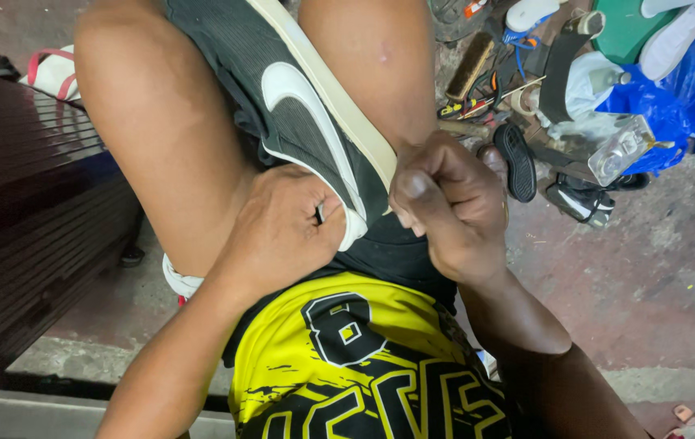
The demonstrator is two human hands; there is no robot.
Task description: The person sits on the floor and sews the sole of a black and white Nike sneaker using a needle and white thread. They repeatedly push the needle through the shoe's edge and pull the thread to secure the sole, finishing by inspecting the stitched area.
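A black sneaker [298,106] with a white curved stripe and a cream sole lies between my bare knees, heel end toward my body. My left hand [282,232] grips the heel end of the sneaker, with a small metal tool or needle showing between its fingers. My right hand [449,199] is closed in a fist against the sole edge near the heel, pinching something too small to make out. I wear a yellow and black jersey [355,366].
A dark slatted bench [30,203] stands at the left. At the upper right the floor holds a brush [469,65], loose shoe soles [518,162], a blue plastic bag [673,97], a clear bottle [620,150] and other shoes. Reddish concrete floor [632,276] spreads right.
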